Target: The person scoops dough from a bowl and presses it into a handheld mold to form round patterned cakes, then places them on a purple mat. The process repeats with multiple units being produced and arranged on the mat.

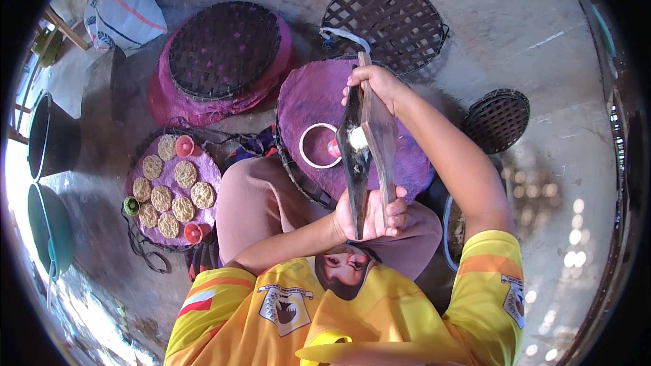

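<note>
Both my hands are closed on a hinged wooden press [378,139], two long boards set upright with a narrow gap between them. My right hand [376,88] wraps its far end, near a pale cord. At the near end, my left hand [371,215] grips the boards from below, fingers curled around one side. A short white piece [357,137] sits between the boards; a red round part [333,148] shows beside it, partly hidden. Beneath the press, a white ring [303,146] lies on a purple cloth [305,98] over a round woven tray.
At left, a small cloth-lined tray [182,236] bears several noodle rounds [185,174], with red and green round pieces. Woven lids [225,49] [385,24] [496,120] lie farther off. Two buckets [54,137] [51,227] and a white sack [125,3] stand leftward.
</note>
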`<move>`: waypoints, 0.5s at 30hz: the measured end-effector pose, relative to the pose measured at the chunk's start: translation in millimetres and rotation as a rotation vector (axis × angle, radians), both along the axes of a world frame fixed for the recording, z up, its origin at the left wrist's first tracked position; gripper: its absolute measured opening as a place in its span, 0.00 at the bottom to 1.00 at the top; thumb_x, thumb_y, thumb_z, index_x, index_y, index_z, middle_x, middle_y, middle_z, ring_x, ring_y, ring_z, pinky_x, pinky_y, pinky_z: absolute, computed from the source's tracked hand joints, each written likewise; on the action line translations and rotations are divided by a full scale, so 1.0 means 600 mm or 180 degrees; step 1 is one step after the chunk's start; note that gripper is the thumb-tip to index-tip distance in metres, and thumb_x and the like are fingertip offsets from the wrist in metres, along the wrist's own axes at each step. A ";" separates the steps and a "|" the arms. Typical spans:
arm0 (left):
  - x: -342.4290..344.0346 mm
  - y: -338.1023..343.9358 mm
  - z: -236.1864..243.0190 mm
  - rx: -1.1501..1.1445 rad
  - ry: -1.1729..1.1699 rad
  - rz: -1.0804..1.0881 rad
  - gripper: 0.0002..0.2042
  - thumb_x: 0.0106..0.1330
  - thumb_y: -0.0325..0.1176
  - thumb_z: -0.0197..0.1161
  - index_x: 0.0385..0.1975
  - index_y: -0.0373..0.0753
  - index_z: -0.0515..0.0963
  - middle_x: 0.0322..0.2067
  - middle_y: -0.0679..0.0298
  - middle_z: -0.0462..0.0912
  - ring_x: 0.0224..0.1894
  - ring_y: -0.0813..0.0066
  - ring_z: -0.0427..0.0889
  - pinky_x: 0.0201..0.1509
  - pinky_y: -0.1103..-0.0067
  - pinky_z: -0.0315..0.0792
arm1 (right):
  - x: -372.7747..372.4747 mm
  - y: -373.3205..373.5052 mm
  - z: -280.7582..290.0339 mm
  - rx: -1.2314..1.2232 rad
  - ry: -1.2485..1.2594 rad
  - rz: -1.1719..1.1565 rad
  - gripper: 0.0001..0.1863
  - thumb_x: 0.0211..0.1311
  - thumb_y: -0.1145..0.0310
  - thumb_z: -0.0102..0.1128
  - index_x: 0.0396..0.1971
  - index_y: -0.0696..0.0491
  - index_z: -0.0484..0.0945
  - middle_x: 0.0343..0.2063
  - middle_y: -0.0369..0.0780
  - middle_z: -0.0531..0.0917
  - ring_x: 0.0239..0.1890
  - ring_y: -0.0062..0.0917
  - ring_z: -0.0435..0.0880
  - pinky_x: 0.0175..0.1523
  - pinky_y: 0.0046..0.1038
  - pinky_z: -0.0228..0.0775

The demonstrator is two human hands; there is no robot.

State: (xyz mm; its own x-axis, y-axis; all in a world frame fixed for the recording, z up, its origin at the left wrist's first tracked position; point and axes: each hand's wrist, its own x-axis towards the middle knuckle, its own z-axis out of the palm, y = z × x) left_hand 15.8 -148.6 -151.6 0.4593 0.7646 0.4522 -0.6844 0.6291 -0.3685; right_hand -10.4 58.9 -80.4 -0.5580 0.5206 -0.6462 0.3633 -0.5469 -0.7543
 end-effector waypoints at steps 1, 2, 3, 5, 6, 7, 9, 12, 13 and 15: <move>-0.003 0.000 -0.002 -0.0060 -0.0086 -0.0032 0.27 0.62 0.55 0.42 0.47 0.38 0.71 0.28 0.62 0.69 0.33 0.67 0.66 0.38 0.72 0.60 | -0.008 0.002 -0.004 0.0041 -0.0085 0.0036 0.08 0.43 0.71 0.54 0.24 0.58 0.69 0.21 0.43 0.75 0.23 0.32 0.79 0.31 0.35 0.74; -0.002 0.005 -0.002 0.0109 -0.0424 -0.0011 0.26 0.60 0.54 0.47 0.48 0.39 0.70 0.33 0.61 0.71 0.38 0.65 0.68 0.42 0.70 0.63 | -0.015 0.003 -0.007 0.0089 -0.0258 0.0029 0.17 0.45 0.65 0.60 0.32 0.61 0.69 0.21 0.43 0.74 0.22 0.31 0.78 0.29 0.36 0.73; -0.002 0.009 -0.003 0.0143 -0.0420 0.0002 0.25 0.59 0.54 0.48 0.47 0.39 0.69 0.33 0.61 0.70 0.38 0.65 0.68 0.42 0.70 0.63 | -0.021 0.005 -0.009 0.0159 -0.0332 0.0043 0.19 0.46 0.61 0.61 0.32 0.59 0.68 0.21 0.43 0.74 0.21 0.31 0.78 0.29 0.35 0.74; -0.005 0.011 -0.002 0.0102 -0.0500 -0.0021 0.24 0.59 0.53 0.49 0.45 0.40 0.69 0.32 0.62 0.70 0.38 0.66 0.68 0.41 0.70 0.63 | -0.030 0.005 -0.012 0.0283 -0.0514 0.0016 0.23 0.48 0.54 0.64 0.34 0.56 0.68 0.22 0.43 0.75 0.20 0.31 0.78 0.28 0.33 0.74; -0.006 0.011 -0.002 0.0096 -0.0462 -0.0017 0.23 0.58 0.53 0.51 0.43 0.41 0.68 0.32 0.62 0.69 0.38 0.66 0.68 0.41 0.71 0.63 | -0.032 0.003 -0.013 0.0390 -0.0542 0.0051 0.34 0.44 0.44 0.66 0.40 0.57 0.66 0.20 0.43 0.73 0.19 0.29 0.77 0.26 0.32 0.73; -0.006 0.008 -0.001 0.0061 -0.0461 -0.0011 0.23 0.58 0.53 0.51 0.43 0.41 0.68 0.32 0.62 0.69 0.38 0.66 0.67 0.40 0.71 0.63 | -0.034 0.000 -0.015 0.0529 -0.0571 0.0036 0.34 0.45 0.44 0.66 0.40 0.57 0.66 0.21 0.43 0.73 0.19 0.29 0.77 0.26 0.32 0.73; -0.005 0.002 0.001 -0.0012 -0.0582 -0.0049 0.24 0.57 0.54 0.51 0.44 0.41 0.67 0.33 0.62 0.69 0.38 0.66 0.67 0.40 0.71 0.63 | -0.035 -0.007 -0.017 0.0800 -0.0579 0.0039 0.34 0.45 0.44 0.66 0.40 0.57 0.66 0.21 0.43 0.72 0.19 0.29 0.77 0.26 0.32 0.73; -0.005 -0.015 0.005 -0.0104 -0.0376 0.0076 0.25 0.56 0.56 0.51 0.42 0.40 0.67 0.32 0.61 0.68 0.38 0.65 0.67 0.36 0.73 0.64 | -0.037 -0.025 -0.020 0.0505 -0.0719 0.0106 0.38 0.44 0.41 0.65 0.42 0.58 0.65 0.21 0.43 0.73 0.20 0.29 0.78 0.27 0.29 0.73; -0.006 -0.019 0.005 -0.0137 -0.0340 0.0107 0.26 0.56 0.57 0.51 0.42 0.39 0.68 0.32 0.61 0.68 0.37 0.65 0.67 0.35 0.74 0.64 | -0.040 -0.029 -0.020 0.0384 -0.0773 0.0088 0.39 0.43 0.40 0.65 0.43 0.58 0.65 0.21 0.43 0.73 0.20 0.29 0.78 0.27 0.29 0.73; -0.013 -0.024 0.005 -0.0202 -0.0163 0.0210 0.27 0.54 0.59 0.50 0.41 0.39 0.68 0.31 0.60 0.69 0.36 0.64 0.68 0.34 0.75 0.64 | -0.050 -0.037 -0.019 0.0405 -0.0503 0.0186 0.40 0.43 0.38 0.65 0.41 0.59 0.66 0.21 0.43 0.74 0.21 0.28 0.78 0.27 0.27 0.74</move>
State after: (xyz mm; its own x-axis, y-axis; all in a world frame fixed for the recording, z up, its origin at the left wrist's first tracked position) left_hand 7.9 -162.8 -148.7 0.3847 0.8202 0.4234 -0.7028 0.5576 -0.4417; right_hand -40.3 36.8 -91.7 -0.4867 0.5732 -0.6592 0.5108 -0.4254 -0.7471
